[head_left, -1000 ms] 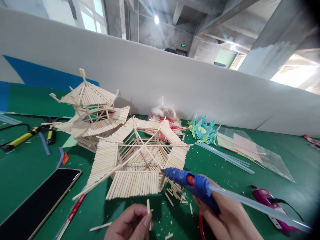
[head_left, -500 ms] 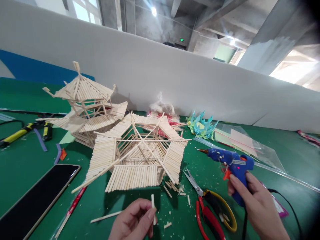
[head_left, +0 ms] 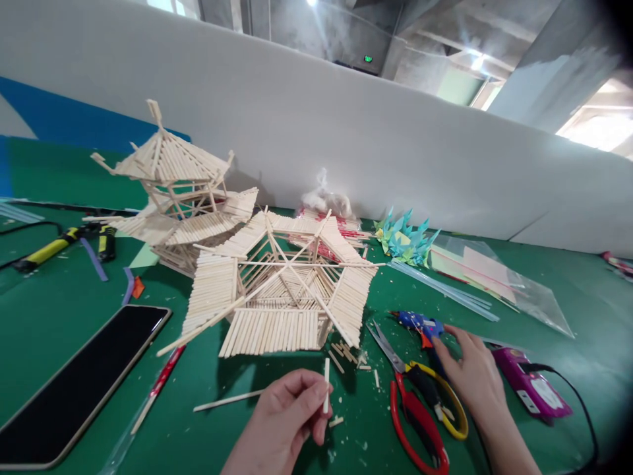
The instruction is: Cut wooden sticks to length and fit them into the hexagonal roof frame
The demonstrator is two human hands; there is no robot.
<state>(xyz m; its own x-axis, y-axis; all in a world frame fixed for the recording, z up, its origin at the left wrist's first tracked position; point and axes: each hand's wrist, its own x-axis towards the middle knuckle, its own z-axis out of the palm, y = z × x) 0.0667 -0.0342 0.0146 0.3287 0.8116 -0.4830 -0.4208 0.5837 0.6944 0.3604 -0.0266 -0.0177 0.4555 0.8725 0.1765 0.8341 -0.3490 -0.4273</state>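
Observation:
My left hand (head_left: pixel 297 412) pinches a short wooden stick (head_left: pixel 327 386), held upright between thumb and fingers. Just beyond it sits a wooden-stick model (head_left: pixel 274 332), a many-sided ring of slatted roof panels with long sticks crossing over its open centre. At the right, the blue glue gun (head_left: pixel 415 322) lies on its side on the table, nozzle pointing left. My right hand (head_left: pixel 467 363) is at its handle end, fingers stretched and partly covering it, not wrapped round it. Red-and-yellow-handled scissors (head_left: pixel 395 359) lie between my hands.
A taller stick pavilion (head_left: pixel 168 158) stands behind left. A phone (head_left: pixel 84 389) lies front left, pliers (head_left: pixel 106 243) beyond it. Stick offcuts (head_left: pixel 346 351) litter the green table. Glue sticks (head_left: pixel 445 290), a folded-paper piece (head_left: pixel 403 237) and a purple corded box (head_left: pixel 531 382) are at right.
My right hand has lowered the glue gun onto the table and loosened its fingers from the handle. My left hand keeps the short stick, a little further right in view.

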